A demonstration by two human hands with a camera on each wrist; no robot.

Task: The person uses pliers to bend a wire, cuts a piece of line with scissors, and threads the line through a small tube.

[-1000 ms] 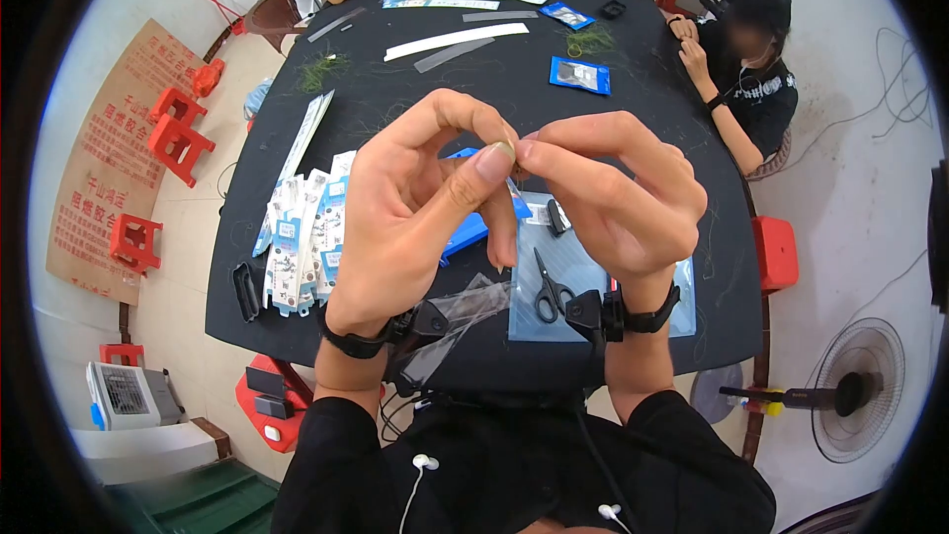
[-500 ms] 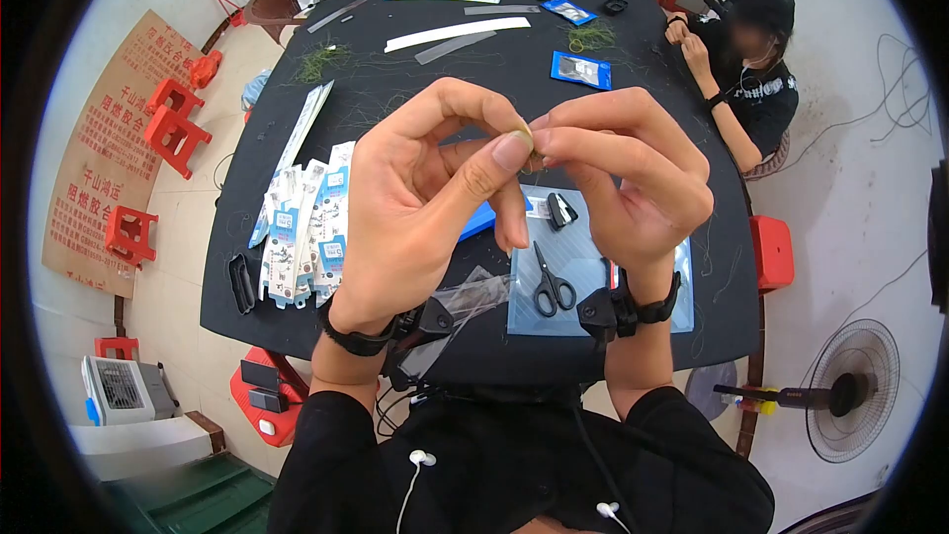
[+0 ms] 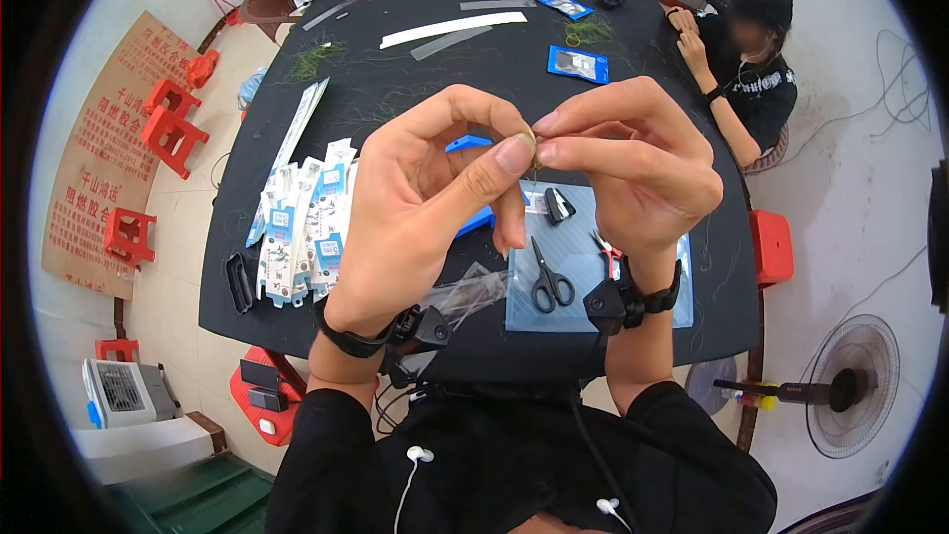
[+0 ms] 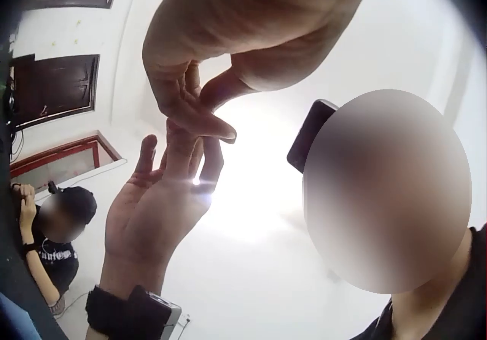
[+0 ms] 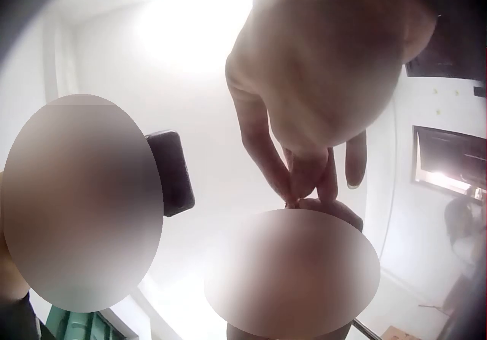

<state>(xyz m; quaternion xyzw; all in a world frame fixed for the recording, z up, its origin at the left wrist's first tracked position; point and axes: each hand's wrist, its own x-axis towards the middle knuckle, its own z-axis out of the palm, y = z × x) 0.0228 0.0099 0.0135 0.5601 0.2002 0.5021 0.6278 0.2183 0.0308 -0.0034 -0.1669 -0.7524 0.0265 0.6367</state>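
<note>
Both hands are raised over the near part of the table, fingertips meeting. My left hand (image 3: 410, 213) pinches a tiny greenish-brown strand (image 3: 535, 165) between thumb and forefinger. Right at the same spot, the thumb and fingertips of my right hand (image 3: 643, 173) pinch it from the other side. Fingertips hide most of the strand; I cannot tell its kind. In both wrist views the fingertips come together against a bright ceiling. Below the hands, scissors (image 3: 550, 289), a small black object (image 3: 560, 205) and a red-handled tool (image 3: 609, 255) lie on a light blue mat (image 3: 524, 319).
Printed card packets (image 3: 282, 237) are piled left of my left hand, by a black tray (image 3: 239, 283). A blue object (image 3: 476, 222) is partly behind that hand. Farther off lie green strands (image 3: 316, 59), blue pouches (image 3: 577, 64) and white strips (image 3: 453, 31). A person (image 3: 756, 69) sits at right.
The joined fingertips have shifted slightly right. My right hand has turned a little, and the red-handled tool shows more below it. The pinch stays in place on both sides.
</note>
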